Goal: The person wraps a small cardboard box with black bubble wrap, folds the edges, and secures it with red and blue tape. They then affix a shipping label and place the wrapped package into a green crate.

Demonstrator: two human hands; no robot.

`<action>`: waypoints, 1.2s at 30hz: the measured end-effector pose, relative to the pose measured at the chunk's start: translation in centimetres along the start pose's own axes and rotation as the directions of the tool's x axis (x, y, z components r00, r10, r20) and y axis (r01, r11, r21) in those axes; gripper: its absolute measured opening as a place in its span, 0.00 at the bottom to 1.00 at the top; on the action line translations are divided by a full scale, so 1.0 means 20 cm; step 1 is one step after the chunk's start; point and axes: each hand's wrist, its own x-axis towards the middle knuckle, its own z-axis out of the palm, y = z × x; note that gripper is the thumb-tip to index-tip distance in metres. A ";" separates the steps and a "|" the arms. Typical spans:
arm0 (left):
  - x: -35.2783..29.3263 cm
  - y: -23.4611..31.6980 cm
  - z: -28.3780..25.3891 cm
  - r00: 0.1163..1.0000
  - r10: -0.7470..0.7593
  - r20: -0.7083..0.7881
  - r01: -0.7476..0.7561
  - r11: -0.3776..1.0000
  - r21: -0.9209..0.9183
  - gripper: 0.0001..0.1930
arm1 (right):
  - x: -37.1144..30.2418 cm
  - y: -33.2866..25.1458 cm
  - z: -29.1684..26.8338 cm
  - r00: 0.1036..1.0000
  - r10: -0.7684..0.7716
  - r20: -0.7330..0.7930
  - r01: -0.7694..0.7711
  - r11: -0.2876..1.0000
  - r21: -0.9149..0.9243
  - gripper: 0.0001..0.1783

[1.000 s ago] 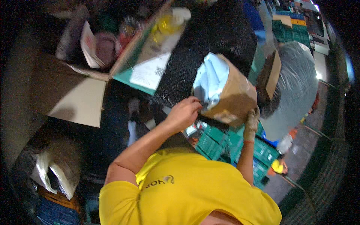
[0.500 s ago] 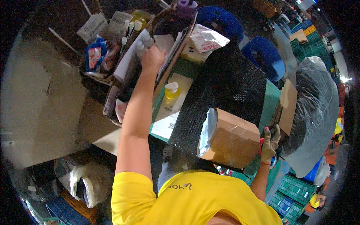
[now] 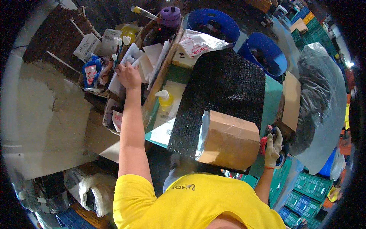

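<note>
The person's bare left hand reaches into a cardboard box at the left of the green bench, fingers bent down over white papers standing inside; whether they pinch anything cannot be told. The right hand, in a pale glove, is upright at the bench's near right edge, its fingers partly apart beside a red object; whether it grips that object is unclear. Between the hands, nearer the right one, a brown cardboard package lies on its side on a black textured sheet, a pale blue lining showing at its left end. Left of the sheet, a yellow bottle with a white pump stands on a printed paper. A purple container is at the box's far end, and a blue pouch lies left of the papers. Beyond the sheet are two blue bins; to the right, a smaller carton stands beside a large clear plastic sack.
</note>
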 end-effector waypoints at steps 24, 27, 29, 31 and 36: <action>-0.02 0.16 -1.75 0.644 0.757 -0.106 -0.022 -0.119 -0.993 0.20 | -0.41 -1.11 0.17 0.774 -0.632 -0.046 0.625 0.749 0.222 0.54; -0.16 0.10 -1.60 0.775 0.629 0.058 0.142 -0.084 -0.986 0.25 | -0.55 -1.02 0.29 0.781 -0.470 0.413 -0.066 0.594 0.802 0.27; -0.33 0.07 -1.48 0.768 0.617 0.172 0.415 -0.274 -0.868 0.27 | -0.68 -0.91 0.40 0.817 -0.250 0.519 -0.267 0.634 0.726 0.13; -0.59 0.02 -1.36 0.489 0.643 0.589 0.827 -0.126 -0.548 0.33 | -0.79 -0.79 0.44 0.820 -0.093 0.565 -0.339 0.716 0.610 0.10; -1.04 -0.17 -1.20 0.204 0.861 0.466 0.771 0.152 -0.619 0.28 | -0.99 -0.61 0.33 0.716 -0.008 0.699 -0.542 0.623 0.563 0.11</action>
